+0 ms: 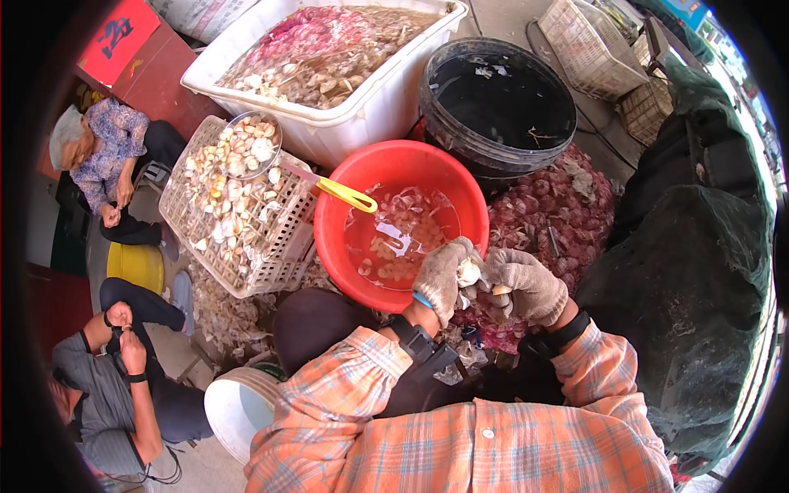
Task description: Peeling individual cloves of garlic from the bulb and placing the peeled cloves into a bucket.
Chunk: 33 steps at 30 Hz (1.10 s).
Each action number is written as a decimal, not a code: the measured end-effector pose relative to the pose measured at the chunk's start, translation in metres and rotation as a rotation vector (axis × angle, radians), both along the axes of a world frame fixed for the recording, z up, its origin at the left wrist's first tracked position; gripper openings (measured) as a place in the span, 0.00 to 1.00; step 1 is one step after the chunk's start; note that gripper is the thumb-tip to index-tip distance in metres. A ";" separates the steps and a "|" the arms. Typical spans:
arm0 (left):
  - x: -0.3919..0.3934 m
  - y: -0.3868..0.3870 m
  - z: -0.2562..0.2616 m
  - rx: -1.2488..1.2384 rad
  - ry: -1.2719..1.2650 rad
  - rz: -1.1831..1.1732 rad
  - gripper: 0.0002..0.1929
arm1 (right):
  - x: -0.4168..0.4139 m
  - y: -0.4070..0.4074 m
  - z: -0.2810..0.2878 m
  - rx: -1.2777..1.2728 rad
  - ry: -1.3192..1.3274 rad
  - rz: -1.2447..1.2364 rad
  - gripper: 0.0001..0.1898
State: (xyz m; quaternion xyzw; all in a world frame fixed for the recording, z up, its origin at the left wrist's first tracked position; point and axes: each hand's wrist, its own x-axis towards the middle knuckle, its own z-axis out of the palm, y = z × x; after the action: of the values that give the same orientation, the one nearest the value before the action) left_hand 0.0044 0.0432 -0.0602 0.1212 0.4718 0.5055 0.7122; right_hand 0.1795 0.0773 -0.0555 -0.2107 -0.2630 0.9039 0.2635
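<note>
My left hand [445, 277], in a dirty knitted work glove, grips a partly peeled garlic bulb [468, 273] beside the near right rim of a red plastic basin [336, 246]. Close against it, my right hand [524, 285], gloved alike, pinches a small tan piece, apparently a garlic clove [501, 289]. Water in the basin holds peeled cloves [394, 265] and floating skins. To the left, garlic cloves [231, 209] cover an upturned plastic crate [212, 277], with a mesh skimmer [256, 145] on top. Its yellow handle [347, 194] reaches over the basin.
A white tub [370, 105] of garlic and skins stands beyond the basin, beside a black bucket [499, 105] of dark liquid. Red net sacks [548, 215] of bulbs lie right. Two people [117, 148] sit left near a yellow bucket [135, 268]; a white bucket [240, 410] lies near my left arm.
</note>
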 end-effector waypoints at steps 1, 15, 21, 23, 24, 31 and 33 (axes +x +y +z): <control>0.000 0.000 -0.002 -0.001 0.042 -0.016 0.12 | -0.001 0.001 0.005 0.022 -0.066 0.073 0.11; 0.008 0.007 -0.006 -0.133 0.219 0.074 0.17 | -0.026 -0.017 0.021 1.099 -1.049 -0.083 0.21; 0.011 0.001 -0.005 -0.019 0.260 0.086 0.22 | -0.030 -0.021 0.005 1.253 -0.909 -0.189 0.13; 0.011 -0.001 -0.006 0.017 0.478 0.028 0.24 | -0.031 -0.023 0.009 1.236 -0.944 -0.182 0.13; 0.011 -0.002 -0.009 0.015 0.478 0.027 0.24 | -0.032 -0.024 0.012 1.223 -0.972 -0.175 0.12; 0.011 -0.001 -0.003 0.084 0.835 -0.068 0.27 | -0.031 -0.024 0.001 1.168 -0.935 -0.233 0.10; 0.011 0.000 -0.002 0.075 0.863 -0.088 0.27 | -0.030 -0.024 -0.003 1.074 -0.889 -0.233 0.11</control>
State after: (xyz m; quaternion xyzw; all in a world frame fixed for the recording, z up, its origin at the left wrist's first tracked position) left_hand 0.0155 0.0427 -0.0627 0.3673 0.7018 0.3944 0.4659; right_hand 0.1494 0.0538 -0.0582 -0.4275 -0.7311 0.4432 0.2937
